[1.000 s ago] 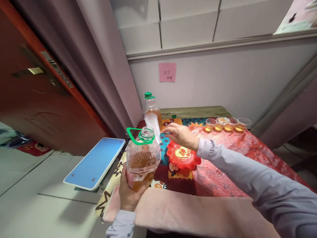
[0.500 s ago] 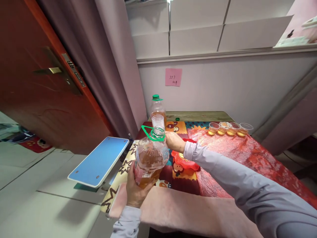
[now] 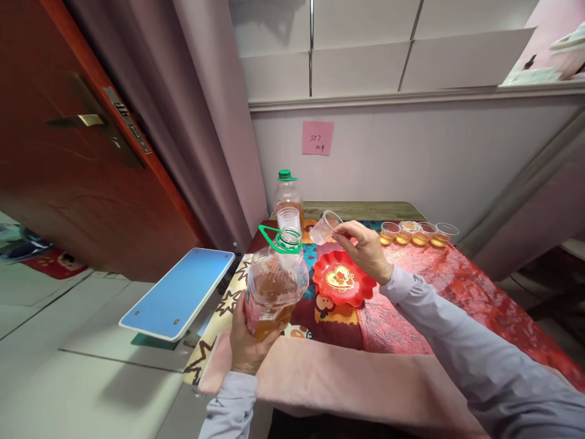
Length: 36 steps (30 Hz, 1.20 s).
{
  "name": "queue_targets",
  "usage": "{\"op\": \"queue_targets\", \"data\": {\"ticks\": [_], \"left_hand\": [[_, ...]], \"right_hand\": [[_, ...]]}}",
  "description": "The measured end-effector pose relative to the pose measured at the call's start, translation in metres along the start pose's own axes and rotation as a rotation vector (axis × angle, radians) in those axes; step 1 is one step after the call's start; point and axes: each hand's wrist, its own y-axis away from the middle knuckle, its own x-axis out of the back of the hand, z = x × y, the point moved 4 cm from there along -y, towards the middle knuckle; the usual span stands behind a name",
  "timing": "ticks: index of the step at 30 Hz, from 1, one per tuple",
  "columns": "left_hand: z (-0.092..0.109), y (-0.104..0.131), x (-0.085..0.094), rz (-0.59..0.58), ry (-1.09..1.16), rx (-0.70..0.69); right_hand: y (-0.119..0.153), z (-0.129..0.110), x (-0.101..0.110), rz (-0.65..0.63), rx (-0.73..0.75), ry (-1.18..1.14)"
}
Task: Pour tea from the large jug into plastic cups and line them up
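Observation:
My left hand (image 3: 250, 341) is wrapped round the lower part of a large clear bottle (image 3: 276, 280) with a green ring handle, its mouth uncapped and amber liquid inside. Between the fingertips of my right hand (image 3: 363, 244) is a clear plastic cup (image 3: 325, 228), tilted above the table and apart from the bottle; it looks empty. A stack of clear cups (image 3: 289, 217) stands just behind the bottle's neck. Below my right hand lies a red scalloped plate (image 3: 322, 281) with a gold heart design.
At the back stands a second bottle (image 3: 287, 194) with a green cap. Several cups (image 3: 418, 239) holding amber liquid line the right rear on a red plastic sheet (image 3: 411, 299). A blue-topped stool (image 3: 180, 292) is left of the table; a pink cloth (image 3: 338, 372) covers the front edge.
My right hand has moved right, away from the cup stack, bringing a single cup with it. The red plate is now more fully uncovered. My left hand keeps its hold on the bottle.

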Motion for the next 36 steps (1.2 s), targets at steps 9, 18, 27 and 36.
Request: {"op": "queue_targets", "data": {"ticks": [9,18,27,36], "left_hand": [[0.008,-0.003,0.000,0.002,-0.039,-0.044],[0.013,-0.002,-0.001,0.009,-0.098,-0.104],[0.008,-0.003,-0.001,-0.006,-0.144,-0.141],[-0.008,-0.007,0.004,-0.059,-0.221,-0.234]], "right_hand": [[0.090,0.060,-0.014,-0.386,-0.125,0.237],[0.098,0.064,-0.009,-0.273,-0.154,0.265],[0.095,0.084,-0.034,-0.212,-0.286,0.214],[0.102,0.074,-0.034,-0.152,-0.341,0.168]]}}
